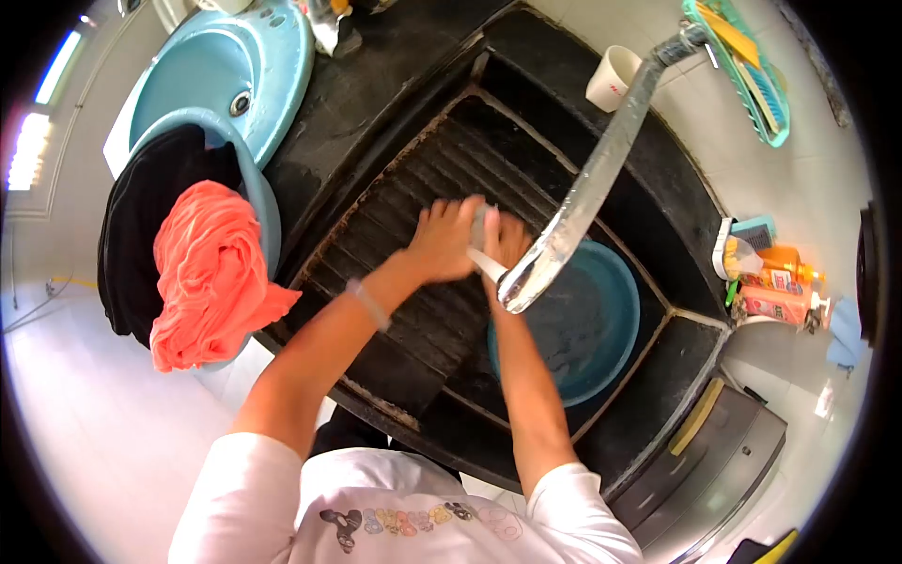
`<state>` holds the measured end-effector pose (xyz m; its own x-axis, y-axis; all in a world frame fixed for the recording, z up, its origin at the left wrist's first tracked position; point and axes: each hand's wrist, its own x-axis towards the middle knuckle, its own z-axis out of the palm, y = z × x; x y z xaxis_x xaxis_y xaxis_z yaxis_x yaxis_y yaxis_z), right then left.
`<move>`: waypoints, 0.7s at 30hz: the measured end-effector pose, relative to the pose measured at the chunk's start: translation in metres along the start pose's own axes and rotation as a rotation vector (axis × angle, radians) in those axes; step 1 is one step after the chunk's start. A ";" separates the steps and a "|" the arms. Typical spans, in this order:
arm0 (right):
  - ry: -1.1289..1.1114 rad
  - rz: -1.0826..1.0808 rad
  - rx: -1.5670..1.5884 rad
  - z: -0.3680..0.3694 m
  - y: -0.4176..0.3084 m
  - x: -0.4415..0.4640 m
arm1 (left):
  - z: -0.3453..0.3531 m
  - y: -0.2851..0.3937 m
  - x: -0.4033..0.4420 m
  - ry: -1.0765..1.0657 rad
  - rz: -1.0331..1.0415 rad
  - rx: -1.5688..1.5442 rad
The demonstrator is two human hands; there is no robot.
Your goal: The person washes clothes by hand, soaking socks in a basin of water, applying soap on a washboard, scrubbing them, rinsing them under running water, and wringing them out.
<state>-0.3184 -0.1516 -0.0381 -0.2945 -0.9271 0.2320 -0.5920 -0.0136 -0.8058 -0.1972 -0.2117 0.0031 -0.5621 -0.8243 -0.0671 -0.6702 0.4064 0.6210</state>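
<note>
My left hand and my right hand are close together over the ridged washboard slab of a black stone sink. Both have bent fingers closing around a small pale grey-white thing, which is mostly hidden and blurred, so its kind is unclear. A metal tap spout reaches over the sink and ends just beside my right wrist. From its tip a short white strip runs to my hands; I cannot tell whether it is water or a nozzle. My right forearm passes over the edge of a blue basin holding greyish water.
At left, a blue tub holds black cloth and coral cloth. Behind it is a light-blue washbasin. A white cup stands on the back ledge. Bottles and a green rack are at right.
</note>
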 end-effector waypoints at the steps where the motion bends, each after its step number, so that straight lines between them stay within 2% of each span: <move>1: 0.043 0.110 0.210 0.001 -0.011 -0.023 | 0.000 0.001 -0.025 0.100 0.172 0.062; 2: 0.074 0.148 0.244 0.004 -0.017 -0.046 | 0.003 0.000 -0.062 0.146 0.261 0.036; 4: 0.043 -0.031 0.074 0.021 -0.001 -0.060 | 0.025 -0.018 -0.072 0.041 0.353 0.106; 6: -0.093 0.022 -0.104 0.022 0.023 -0.027 | 0.034 -0.019 -0.035 -0.069 0.167 0.242; 8: -0.165 0.240 -0.247 0.019 0.034 0.022 | 0.033 -0.008 0.003 0.034 -0.029 0.219; 9: -0.206 0.263 -0.298 0.019 0.038 0.039 | 0.035 -0.007 0.015 0.027 -0.102 0.302; 10: -0.292 0.095 -0.446 0.016 0.047 0.034 | 0.033 -0.003 0.019 0.014 -0.184 0.383; 11: -0.349 -0.085 -0.587 0.013 0.056 0.029 | 0.029 -0.003 0.009 -0.049 -0.163 0.327; 13: -0.252 0.025 -0.162 0.007 0.051 -0.010 | 0.006 0.009 -0.028 -0.170 -0.110 0.209; 15: -0.119 0.301 0.235 -0.001 -0.005 -0.053 | 0.012 0.013 -0.073 -0.067 -0.102 0.086; 16: -0.068 0.355 0.241 -0.009 -0.038 -0.074 | 0.023 0.012 -0.087 0.038 -0.001 0.183; 18: -0.055 0.077 -0.020 -0.003 -0.046 -0.108 | 0.026 0.005 -0.100 0.156 0.212 0.191; 20: 0.024 -0.158 -0.134 -0.010 -0.041 -0.093 | 0.024 -0.002 -0.092 0.107 0.285 0.117; 21: -0.130 -0.466 -0.524 -0.034 -0.065 -0.057 | 0.031 -0.009 -0.086 -0.042 0.242 0.282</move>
<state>-0.2888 -0.0852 0.0198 0.1493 -0.9061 0.3958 -0.9268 -0.2678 -0.2634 -0.1576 -0.1320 -0.0212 -0.7360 -0.6767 0.0191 -0.6196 0.6847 0.3837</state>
